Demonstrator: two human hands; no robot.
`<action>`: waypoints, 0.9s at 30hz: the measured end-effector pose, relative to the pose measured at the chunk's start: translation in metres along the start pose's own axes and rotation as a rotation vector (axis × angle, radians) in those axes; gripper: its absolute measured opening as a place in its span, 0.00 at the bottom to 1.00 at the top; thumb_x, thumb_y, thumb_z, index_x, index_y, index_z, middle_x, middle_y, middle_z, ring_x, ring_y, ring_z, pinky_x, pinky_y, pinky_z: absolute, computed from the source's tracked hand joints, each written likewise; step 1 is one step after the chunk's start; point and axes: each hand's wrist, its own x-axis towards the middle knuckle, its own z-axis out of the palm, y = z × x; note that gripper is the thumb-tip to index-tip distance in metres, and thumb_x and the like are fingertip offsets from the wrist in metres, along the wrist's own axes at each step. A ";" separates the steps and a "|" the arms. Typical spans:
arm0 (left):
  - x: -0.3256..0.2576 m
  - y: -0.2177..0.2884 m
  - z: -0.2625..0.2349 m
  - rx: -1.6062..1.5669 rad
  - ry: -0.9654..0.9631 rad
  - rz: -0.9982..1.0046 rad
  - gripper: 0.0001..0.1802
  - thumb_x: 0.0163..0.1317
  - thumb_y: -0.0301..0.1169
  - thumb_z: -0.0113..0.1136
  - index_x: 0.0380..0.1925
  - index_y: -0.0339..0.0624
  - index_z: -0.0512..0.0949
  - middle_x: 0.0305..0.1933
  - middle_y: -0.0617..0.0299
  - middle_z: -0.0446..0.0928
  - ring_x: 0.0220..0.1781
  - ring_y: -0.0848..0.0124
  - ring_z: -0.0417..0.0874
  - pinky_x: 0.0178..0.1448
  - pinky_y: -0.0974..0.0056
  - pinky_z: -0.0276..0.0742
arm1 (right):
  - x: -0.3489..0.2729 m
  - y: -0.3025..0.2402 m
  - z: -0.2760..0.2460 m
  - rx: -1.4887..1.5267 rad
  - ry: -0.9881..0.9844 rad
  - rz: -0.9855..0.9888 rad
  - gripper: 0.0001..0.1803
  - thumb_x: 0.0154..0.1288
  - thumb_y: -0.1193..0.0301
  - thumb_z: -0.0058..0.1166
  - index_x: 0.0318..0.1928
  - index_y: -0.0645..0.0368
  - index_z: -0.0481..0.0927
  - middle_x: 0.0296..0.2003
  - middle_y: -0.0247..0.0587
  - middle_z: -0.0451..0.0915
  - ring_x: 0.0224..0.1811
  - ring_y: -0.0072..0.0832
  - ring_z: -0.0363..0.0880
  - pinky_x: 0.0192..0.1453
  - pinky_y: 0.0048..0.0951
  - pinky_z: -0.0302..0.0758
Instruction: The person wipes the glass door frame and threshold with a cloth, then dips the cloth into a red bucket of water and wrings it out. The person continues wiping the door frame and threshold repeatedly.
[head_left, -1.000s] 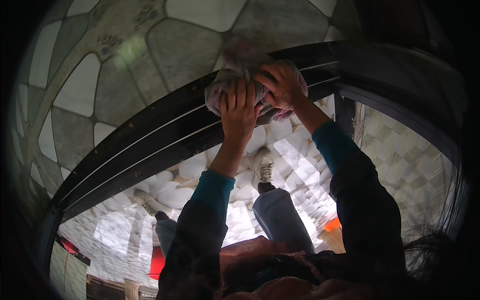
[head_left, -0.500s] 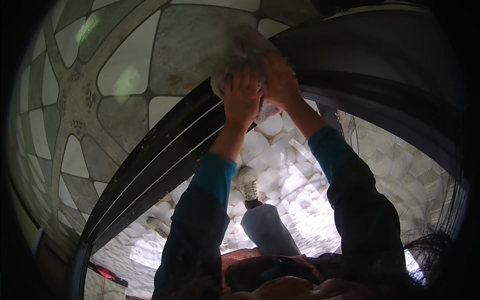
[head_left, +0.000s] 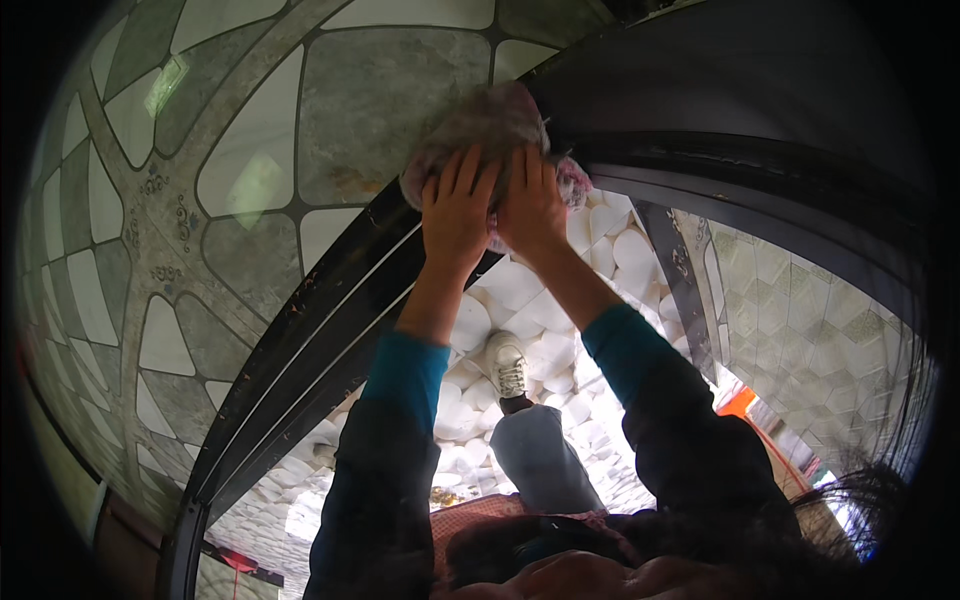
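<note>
Both my hands press on a fluffy grey-and-pink cloth (head_left: 500,115), which is bunched over a dark track with thin metal rails (head_left: 330,290). My left hand (head_left: 457,215) lies on the cloth's near left part, its fingers pointing forward and bent over it. Close beside it, my right hand (head_left: 532,205) grips the cloth on the right. Part of the cloth hangs below and between the hands, and their palm sides are hidden. Just past the cloth, the track meets a dark upright panel (head_left: 720,80).
Grey and white patterned floor tiles (head_left: 390,110) spread out beyond the track. On the near side, rounded white pebble shapes (head_left: 480,325) surround my shoe (head_left: 507,365). A hexagon-patterned tiled surface (head_left: 800,310) stands at right, with an orange thing (head_left: 737,402) near it.
Both hands and the cloth have come a little nearer and the right hand has shifted left, next to the left one. The view has turned slightly; an orange thing now shows at right.
</note>
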 end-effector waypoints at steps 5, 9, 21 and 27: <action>0.007 -0.002 0.000 0.126 -0.034 0.096 0.32 0.55 0.31 0.60 0.63 0.52 0.69 0.71 0.60 0.63 0.73 0.56 0.61 0.66 0.46 0.61 | -0.004 0.019 0.003 -0.117 0.069 -0.122 0.36 0.52 0.68 0.54 0.62 0.73 0.68 0.67 0.57 0.61 0.68 0.48 0.61 0.69 0.42 0.63; 0.047 0.004 0.027 0.074 -0.024 0.184 0.33 0.54 0.32 0.60 0.64 0.51 0.69 0.71 0.61 0.63 0.73 0.58 0.61 0.66 0.45 0.61 | 0.016 0.039 0.003 -0.038 -0.087 0.034 0.34 0.52 0.67 0.56 0.60 0.70 0.70 0.65 0.53 0.63 0.65 0.42 0.63 0.63 0.48 0.64; 0.043 -0.004 0.003 -0.006 -0.141 0.162 0.25 0.53 0.27 0.58 0.54 0.45 0.71 0.66 0.60 0.68 0.70 0.59 0.65 0.68 0.49 0.59 | 0.014 0.038 0.008 0.430 0.056 0.077 0.28 0.42 0.72 0.57 0.51 0.62 0.76 0.55 0.42 0.75 0.57 0.41 0.72 0.55 0.44 0.69; 0.046 -0.001 0.007 0.022 -0.144 0.207 0.30 0.52 0.23 0.57 0.58 0.49 0.68 0.66 0.59 0.67 0.71 0.58 0.64 0.68 0.48 0.58 | -0.002 0.037 0.007 0.089 0.127 -0.006 0.31 0.50 0.62 0.58 0.55 0.64 0.75 0.62 0.43 0.67 0.60 0.39 0.65 0.59 0.46 0.65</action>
